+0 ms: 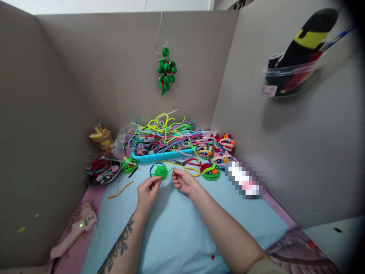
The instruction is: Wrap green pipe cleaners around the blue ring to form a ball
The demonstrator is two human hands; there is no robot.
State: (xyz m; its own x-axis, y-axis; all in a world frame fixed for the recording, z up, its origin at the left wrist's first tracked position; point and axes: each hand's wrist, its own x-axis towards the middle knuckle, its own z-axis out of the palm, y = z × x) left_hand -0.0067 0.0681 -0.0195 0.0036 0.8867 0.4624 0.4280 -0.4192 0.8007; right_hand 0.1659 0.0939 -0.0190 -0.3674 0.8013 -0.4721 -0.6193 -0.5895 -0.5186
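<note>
My left hand [148, 192] and my right hand [182, 180] meet over the light blue mat [171, 228]. Both are pinched on a green pipe-cleaner piece [160, 171] with a blue loop on it. The left fingers grip its lower left edge. The right fingers pinch a green strand coming off its right side. Just behind it stands a blue tray [161, 155] heaped with several coloured pipe cleaners [162, 133].
Finished pipe-cleaner figures [212, 160] lie right of the tray. A metal dish [103, 173] of scraps sits at left, a loose orange pipe cleaner [121, 190] beside it. A pink glue gun [74, 232] lies near left. Grey partition walls enclose the desk; a green ornament [166, 71] hangs behind.
</note>
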